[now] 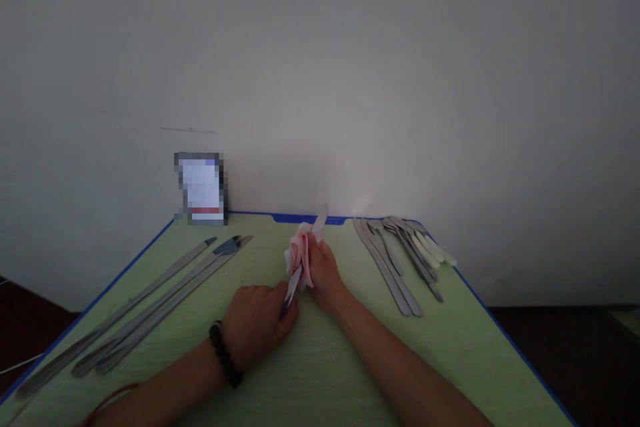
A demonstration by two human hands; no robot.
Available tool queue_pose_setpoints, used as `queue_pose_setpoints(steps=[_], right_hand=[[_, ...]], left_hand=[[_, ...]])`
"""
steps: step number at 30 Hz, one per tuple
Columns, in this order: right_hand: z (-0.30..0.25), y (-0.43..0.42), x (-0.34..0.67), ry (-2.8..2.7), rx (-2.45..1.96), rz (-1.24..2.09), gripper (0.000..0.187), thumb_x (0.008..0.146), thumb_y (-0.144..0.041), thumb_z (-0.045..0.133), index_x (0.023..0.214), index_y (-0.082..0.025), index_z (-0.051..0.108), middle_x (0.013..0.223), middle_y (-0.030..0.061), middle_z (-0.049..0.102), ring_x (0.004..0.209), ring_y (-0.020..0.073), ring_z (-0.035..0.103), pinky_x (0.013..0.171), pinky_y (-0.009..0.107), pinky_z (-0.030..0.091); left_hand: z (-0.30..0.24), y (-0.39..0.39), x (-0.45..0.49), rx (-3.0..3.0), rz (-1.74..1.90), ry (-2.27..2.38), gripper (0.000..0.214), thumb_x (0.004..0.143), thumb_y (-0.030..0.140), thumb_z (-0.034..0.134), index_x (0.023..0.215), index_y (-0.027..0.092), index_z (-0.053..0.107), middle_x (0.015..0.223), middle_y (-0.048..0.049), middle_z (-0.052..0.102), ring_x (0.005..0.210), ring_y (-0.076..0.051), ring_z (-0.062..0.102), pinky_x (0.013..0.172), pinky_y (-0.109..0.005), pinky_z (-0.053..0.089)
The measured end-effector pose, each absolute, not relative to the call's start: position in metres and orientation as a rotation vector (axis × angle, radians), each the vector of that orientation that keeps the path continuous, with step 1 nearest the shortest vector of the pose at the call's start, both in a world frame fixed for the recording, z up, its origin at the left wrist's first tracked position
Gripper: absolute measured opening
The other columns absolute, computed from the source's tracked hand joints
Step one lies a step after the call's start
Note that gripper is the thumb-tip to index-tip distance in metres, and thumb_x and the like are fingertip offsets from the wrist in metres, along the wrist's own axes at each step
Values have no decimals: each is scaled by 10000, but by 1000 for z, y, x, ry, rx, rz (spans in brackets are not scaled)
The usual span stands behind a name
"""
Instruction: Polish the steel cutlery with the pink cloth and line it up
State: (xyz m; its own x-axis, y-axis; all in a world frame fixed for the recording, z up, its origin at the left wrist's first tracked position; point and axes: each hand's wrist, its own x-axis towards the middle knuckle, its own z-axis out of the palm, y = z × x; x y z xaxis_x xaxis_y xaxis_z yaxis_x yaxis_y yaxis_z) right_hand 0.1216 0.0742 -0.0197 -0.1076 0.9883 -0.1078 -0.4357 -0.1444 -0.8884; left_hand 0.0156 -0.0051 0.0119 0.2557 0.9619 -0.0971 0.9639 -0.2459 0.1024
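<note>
— What are we holding in our hands just now?

— We are gripping one knife [292,292] with both of them. Our left hand [260,327] is closing around its handle end, low over the tabletop [325,360]. Our right hand [324,273] is clenching a pink and white cloth [299,250] that is wrapping the blade.

— And where is that knife sitting?

— We are holding it tilted over the middle of the tabletop, somewhat nearer the far edge. Its handle is pointing back towards us, and its rounded tip is sticking out of the cloth beyond our right hand. We cannot tell whether the handle end is touching the surface.

— What are we seeing closest to the hands?

— We are wearing a dark bead bracelet [225,355] on the left wrist. Our two forearms are coming in from the near edge and meeting at the knife.

— And further out?

— Towards the left edge, three long knives [150,303] are lying side by side, running slantwise from the near left corner towards the far edge. Towards the far right corner, a bunch of cutlery [400,253] is lying close together, some pieces overlapping, with a few pale handles on the side nearest the right edge. Both groups are lying well apart from our hands.

— Anything beyond that?

— A small blurred card [201,188] is standing at the far edge near the far left corner, against a pale wall [350,80].
</note>
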Motion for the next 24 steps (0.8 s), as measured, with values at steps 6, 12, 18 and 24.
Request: queue_pose_setpoints(steps=[6,12,18,24], right_hand=[[-22,88,125,-686,-891,1563,390,686,-562,641,658,-202,494,482,-70,495,400,82,424,378,210,346],[-13,113,150,-533,-846,1466,350,768,-497,586,628,-210,442,429,-75,485,352,80,436,355,198,357],[-9,117,157,-465,-793,1456,301,781,-429,590,638,-214,436,417,-92,477,345,70,435,374,188,367],[-17,102,146,-682,-882,1381,393,763,-579,547,641,-216,457,448,-85,461,361,80,390,382,215,328]], left_hand=[[17,-13,20,2454,-140,1745,392,935,247,275,836,136,637,753,-132,721,702,-290,697,674,-415,518],[19,-18,24,2489,-238,1684,360,929,209,294,908,105,638,763,-144,717,716,-277,702,683,-397,525],[15,-15,19,2531,-166,1641,373,931,231,287,890,111,637,733,-140,712,671,-278,696,653,-391,515],[13,-13,16,2525,-81,1692,395,932,273,276,881,131,641,727,-136,714,640,-269,683,621,-362,484]])
